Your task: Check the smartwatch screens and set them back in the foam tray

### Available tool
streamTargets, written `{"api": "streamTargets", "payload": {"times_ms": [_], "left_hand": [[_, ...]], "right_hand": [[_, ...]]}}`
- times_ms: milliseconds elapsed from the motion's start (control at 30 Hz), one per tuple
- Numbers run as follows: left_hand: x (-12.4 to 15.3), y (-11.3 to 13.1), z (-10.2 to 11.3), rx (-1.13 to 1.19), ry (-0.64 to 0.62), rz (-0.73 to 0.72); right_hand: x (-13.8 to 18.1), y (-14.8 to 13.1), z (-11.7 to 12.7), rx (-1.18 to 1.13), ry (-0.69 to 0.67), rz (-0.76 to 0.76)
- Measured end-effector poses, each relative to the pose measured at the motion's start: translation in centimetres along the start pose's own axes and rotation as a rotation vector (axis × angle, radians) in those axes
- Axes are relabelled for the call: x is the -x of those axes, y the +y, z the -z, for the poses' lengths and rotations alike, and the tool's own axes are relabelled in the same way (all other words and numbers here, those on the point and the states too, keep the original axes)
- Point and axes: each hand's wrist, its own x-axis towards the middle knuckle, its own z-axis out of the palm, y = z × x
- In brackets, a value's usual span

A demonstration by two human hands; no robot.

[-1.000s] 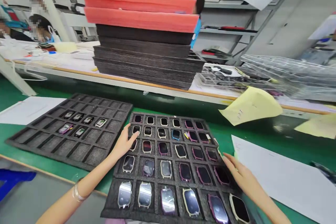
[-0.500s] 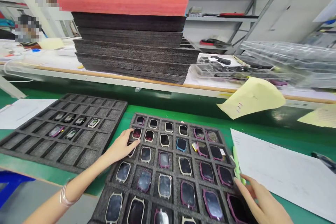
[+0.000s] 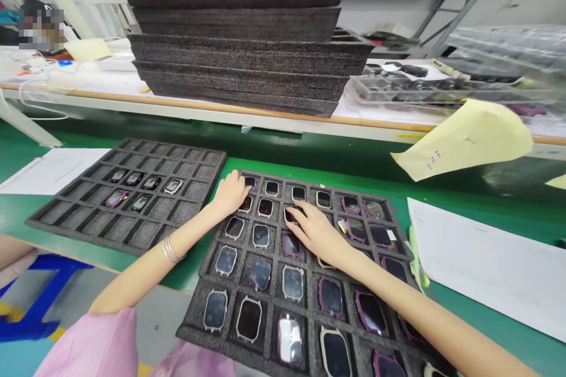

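Observation:
A black foam tray (image 3: pixel 207 283) lies on the green mat in front of me, with a smartwatch body in nearly every pocket. My left hand (image 3: pixel 230 193) rests near the tray's far left corner, fingers curled over a watch there. My right hand (image 3: pixel 315 230) reaches across the tray's middle, its fingers spread and the fingertips touching a watch body (image 3: pixel 292 214) in the second row. Whether either hand grips a watch I cannot make out. A second foam tray (image 3: pixel 71 212) lies to the left, with several watch bodies in its pockets.
A tall stack of dark foam trays (image 3: pixel 239 41) topped with red foam stands on the far bench. Clear plastic trays (image 3: pixel 442 85) and a yellow sheet (image 3: pixel 469 141) lie at the right. White paper (image 3: pixel 486 271) lies right of the tray, another sheet (image 3: pixel 53 168) at far left. A person sits at the far left.
My right hand has moved from the tray's right edge to its middle. My left hand has slid up to the far left corner. The view has tilted down and closer.

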Motion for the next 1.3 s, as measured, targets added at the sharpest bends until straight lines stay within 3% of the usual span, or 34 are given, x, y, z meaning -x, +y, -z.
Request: {"api": "streamTargets", "payload": {"times_ms": [167,433,567,733,833,933,1000,1100,1233,1300], "left_hand": [[-1.3,0.4,-0.1,-0.036,-0.005,0.03],[0.4,2.6,-0.5,-0.006,0.014,0.034],[4.0,1.9,0.5,0.022,0.024,-0.058],[10.9,0.3,1.1,0.166,0.08,-0.175],[14.0,0.1,0.8,0.192,0.001,-0.155],[15.4,0.8,0.3,0.128,-0.061,-0.129],[15.6,1.5,-0.1,0.075,-0.06,-0.103],[15.8,2.3,-0.6,0.093,-0.042,-0.051],[16.0,2.1,-0.9,0.229,-0.05,-0.025],[16.2,1.7,-0.8,0.424,-0.084,-0.011]], "right_hand": [[-0.9,-0.5,-2.8,0.112,0.034,-0.041],[-1.4,-0.4,-3.0,0.186,0.015,-0.047],[-2.4,0.6,-2.8,0.206,0.012,-0.045],[-4.8,3.2,-2.3,0.195,0.032,-0.017],[-6.1,4.9,-1.8,0.155,0.05,0.02],[-6.6,5.3,-1.0,0.106,0.096,0.071],[-5.8,4.0,-0.4,0.077,0.147,0.11],[-2.9,-0.2,0.3,0.048,0.16,0.211],[2.7,-6.9,-0.8,0.149,-0.051,0.446],[4.6,-9.0,-2.0,0.291,-0.087,0.408]]}}
